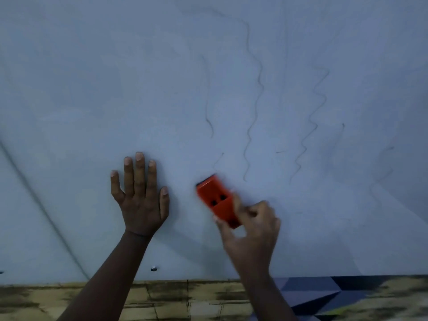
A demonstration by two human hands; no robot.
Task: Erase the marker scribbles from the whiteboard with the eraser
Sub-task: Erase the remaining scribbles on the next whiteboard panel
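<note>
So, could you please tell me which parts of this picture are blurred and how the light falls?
Head view: the right hand and orange eraser are smeared by motion; the left hand, flat on the whiteboard, is sharper. Light is dim and bluish, with no glare; soft shadows lie beside both hands. The scribbles look faint.
</note>
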